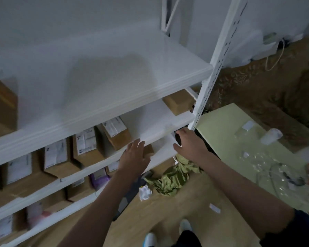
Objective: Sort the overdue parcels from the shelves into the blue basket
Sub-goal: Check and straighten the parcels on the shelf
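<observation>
The left hand (135, 154) reaches toward the shelves (114, 104) with fingers straight and spread, its grip slack and empty, just before a small brown parcel (148, 151). At three o'clock from it, the right hand (189, 145) curls its grip round a dark object (177, 138) by the shelf post. Labelled parcels (86, 145) line the shelf at nine o'clock. No blue basket is in view.
</observation>
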The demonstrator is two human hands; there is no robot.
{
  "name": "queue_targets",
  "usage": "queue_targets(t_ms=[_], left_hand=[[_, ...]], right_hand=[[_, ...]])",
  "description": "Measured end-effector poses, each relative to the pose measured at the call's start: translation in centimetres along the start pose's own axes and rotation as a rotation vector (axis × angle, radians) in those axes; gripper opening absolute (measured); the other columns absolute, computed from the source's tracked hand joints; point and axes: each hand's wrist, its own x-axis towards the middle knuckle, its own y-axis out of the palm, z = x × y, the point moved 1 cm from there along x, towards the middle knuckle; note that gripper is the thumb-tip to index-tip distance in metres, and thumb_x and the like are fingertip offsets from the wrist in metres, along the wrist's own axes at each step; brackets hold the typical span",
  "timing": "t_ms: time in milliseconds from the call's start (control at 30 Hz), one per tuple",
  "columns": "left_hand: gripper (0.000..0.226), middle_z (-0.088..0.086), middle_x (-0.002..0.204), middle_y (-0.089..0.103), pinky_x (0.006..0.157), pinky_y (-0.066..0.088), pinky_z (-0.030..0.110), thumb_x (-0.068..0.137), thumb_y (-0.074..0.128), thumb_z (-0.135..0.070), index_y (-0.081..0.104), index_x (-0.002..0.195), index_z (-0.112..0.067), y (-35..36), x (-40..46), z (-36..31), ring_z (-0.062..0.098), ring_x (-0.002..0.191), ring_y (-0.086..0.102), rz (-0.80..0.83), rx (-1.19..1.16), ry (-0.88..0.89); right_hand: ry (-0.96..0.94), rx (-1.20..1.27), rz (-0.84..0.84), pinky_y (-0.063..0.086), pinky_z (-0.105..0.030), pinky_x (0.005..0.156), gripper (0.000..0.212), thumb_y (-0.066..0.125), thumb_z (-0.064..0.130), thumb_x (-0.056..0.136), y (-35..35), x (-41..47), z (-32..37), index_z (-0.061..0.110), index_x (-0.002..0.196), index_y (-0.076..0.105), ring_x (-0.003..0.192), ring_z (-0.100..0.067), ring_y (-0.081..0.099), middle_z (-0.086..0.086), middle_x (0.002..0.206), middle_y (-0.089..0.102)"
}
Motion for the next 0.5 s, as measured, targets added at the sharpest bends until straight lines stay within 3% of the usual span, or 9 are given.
queue_targets(t_ms=[300,367,500], left_hand=[[0.061,0.004,0.158,0.035,0.109,0.040,0.041,0.098,0.056,-0.035,0.037,0.152,-0.014,3.0,10.9,-6.1,0.028,0.140,0.039,0.016,-0.115,-0.218],[0.061,0.006,0.158,0.035,0.110,0.040,0.041,0.098,0.055,-0.033,0.036,0.152,-0.012,4.0,12.9,-7.7,0.028,0.140,0.038,0.027,-0.131,-0.224],[0.063,0.007,0.157,0.036,0.110,0.039,0.041,0.097,0.055,-0.032,0.034,0.153,-0.011,5.4,16.0,-10.2,0.028,0.140,0.039,0.033,-0.158,-0.242]], right_hand=[[0.041,0.201,0.106,0.049,-0.040,0.092,0.056,0.066,0.036,0.093,0.2,10.4,-9.9,-0.001,0.132,0.048,0.115,-0.035,0.055,-0.018,0.127,0.052],[0.065,0.255,0.158,0.047,-0.041,0.098,0.067,0.065,0.036,0.095,1.0,12.1,-11.0,-0.004,0.142,0.038,0.122,-0.036,0.052,-0.021,0.137,0.046],[0.119,0.365,0.199,0.033,-0.043,0.118,0.102,0.069,0.033,0.094,2.2,15.1,-12.3,-0.007,0.158,0.000,0.148,-0.039,0.028,-0.023,0.163,0.015]])
